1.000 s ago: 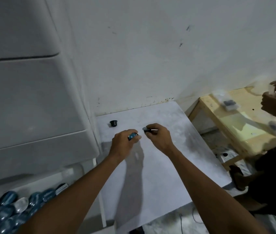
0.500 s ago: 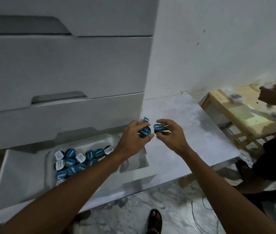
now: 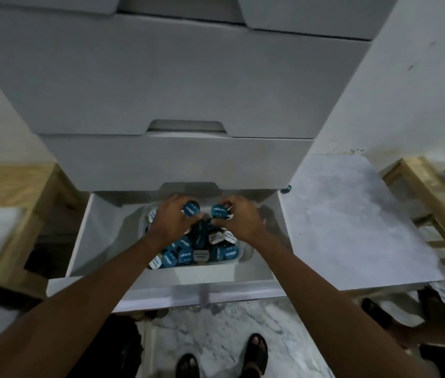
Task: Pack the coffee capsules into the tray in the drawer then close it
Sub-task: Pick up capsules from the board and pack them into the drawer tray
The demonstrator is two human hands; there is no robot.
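Blue-lidded round coffee capsules (image 3: 185, 255) heap the white plastic tray (image 3: 205, 269) in the open white drawer (image 3: 85, 241); left hand (image 3: 171, 221) and right hand (image 3: 241, 221) each grip one.

- coffee capsules (image 3: 188, 255): mostly blue lids with white lettering; a few white lids with dark print
- tray (image 3: 205, 270): white
- drawer (image 3: 93, 236): white
- desk (image 3: 352, 227): pale grey, faintly mottled
- floor (image 3: 215, 336): white marble pattern with grey veins
- side table (image 3: 412, 175): light yellowish wood
- sandals (image 3: 187, 368): black
- wall (image 3: 420, 91): white with dark specks
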